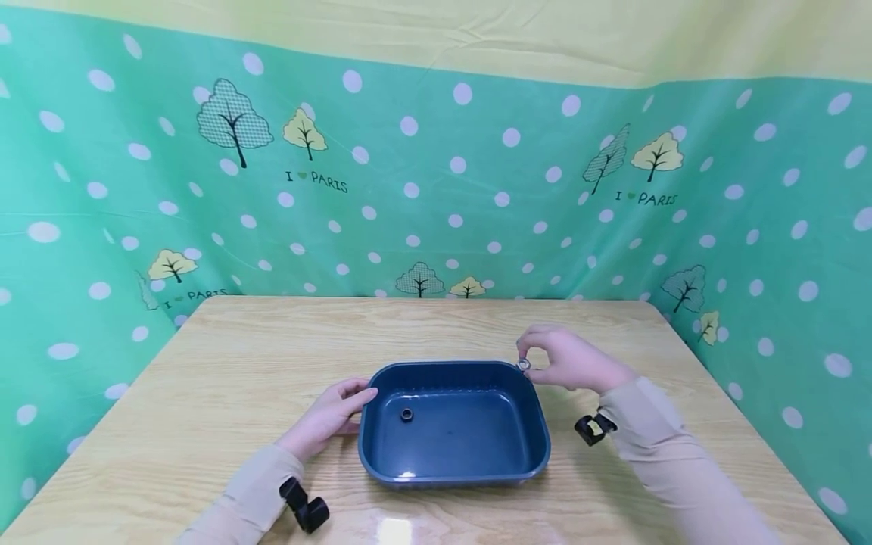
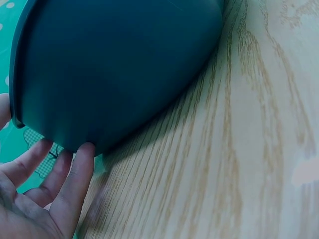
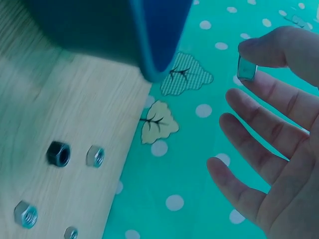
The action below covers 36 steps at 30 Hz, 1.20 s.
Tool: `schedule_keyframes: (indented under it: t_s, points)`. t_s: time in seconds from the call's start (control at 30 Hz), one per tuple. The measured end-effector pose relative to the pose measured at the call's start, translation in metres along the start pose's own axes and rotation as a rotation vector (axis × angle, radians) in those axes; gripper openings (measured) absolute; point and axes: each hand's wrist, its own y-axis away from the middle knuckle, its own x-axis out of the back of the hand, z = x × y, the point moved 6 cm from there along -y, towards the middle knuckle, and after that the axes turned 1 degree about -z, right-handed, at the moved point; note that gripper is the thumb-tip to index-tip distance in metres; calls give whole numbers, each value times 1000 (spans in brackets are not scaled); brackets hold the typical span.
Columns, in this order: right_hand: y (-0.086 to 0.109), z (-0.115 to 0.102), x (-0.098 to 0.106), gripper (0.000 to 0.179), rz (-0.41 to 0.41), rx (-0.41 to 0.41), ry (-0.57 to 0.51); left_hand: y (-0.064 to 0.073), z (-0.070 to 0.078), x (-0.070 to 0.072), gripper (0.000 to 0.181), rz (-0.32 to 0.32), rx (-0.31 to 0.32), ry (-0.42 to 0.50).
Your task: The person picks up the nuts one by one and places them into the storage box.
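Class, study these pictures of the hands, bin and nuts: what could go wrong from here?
1. The shiny nut is pinched only between thumb and forefinger of the right hand; it could slip and, being close to the rim, land outside the blue bin.
2. The left hand holds just one end, so a bump might turn the bin.
3. Loose nuts on the table might get knocked away.

On my wooden tabletop [image 1: 272, 356], black and silver hexagonal nuts [image 3: 59, 154] lie beside the blue rectangular plastic basin [image 1: 453, 454]; inside, on my left, one dark metal nut [image 1: 406, 414].
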Motion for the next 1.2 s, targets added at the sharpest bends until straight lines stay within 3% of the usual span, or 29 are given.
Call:
schedule_keyframes:
  t_s: [0.2,0.43,0.57,0.87,1.2]
  points:
    - [-7,-11,-1,14,-13,14,-44,1,0,-1,51,9,7,2]
    - [-16,-24,-2,15,36,93,-24,0,-2,0,51,22,15,-1]
    - [-19,-28,-4,15,43,93,-22,-1,-2,1,52,28,16,-2]
    - [-26,-38,-10,13,31,125,-18,1,1,0,51,2,-5,20]
    - [-40,-60,-21,12,-10,139,-107,0,-1,-1,51,0,-5,37]
